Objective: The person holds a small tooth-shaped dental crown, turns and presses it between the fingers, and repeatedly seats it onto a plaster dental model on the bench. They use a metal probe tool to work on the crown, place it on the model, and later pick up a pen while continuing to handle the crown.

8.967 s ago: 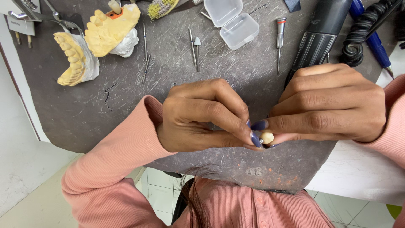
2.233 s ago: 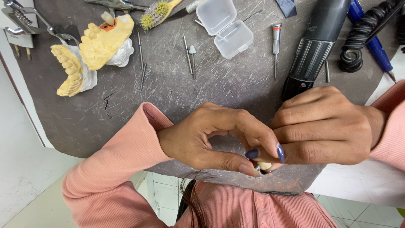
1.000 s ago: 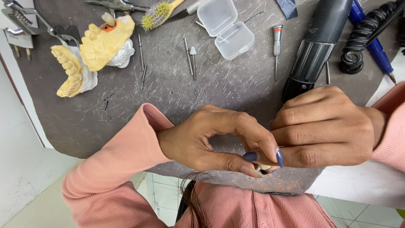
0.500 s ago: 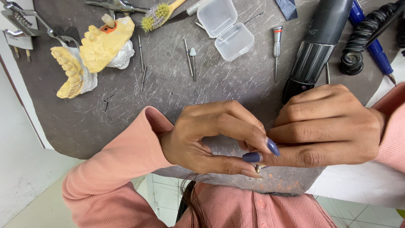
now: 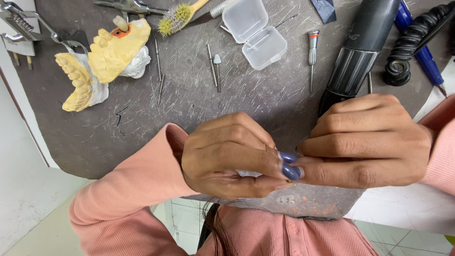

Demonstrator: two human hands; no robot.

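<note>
Two hands [image 5: 303,154] over scratched grey mat [image 5: 189,104]

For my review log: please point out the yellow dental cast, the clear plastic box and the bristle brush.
yellow dental cast [image 5: 111,52], head view, on its yellow body.
clear plastic box [image 5: 256,33], head view, at the hinge.
bristle brush [image 5: 174,19], head view, on the bristles.

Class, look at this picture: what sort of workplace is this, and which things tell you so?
Most likely a dental laboratory bench. Yellow plaster jaw models lie on a scratched grey work mat, loose rotary burs lie beside them, and a black rotary handpiece rests near the right hand.
</note>
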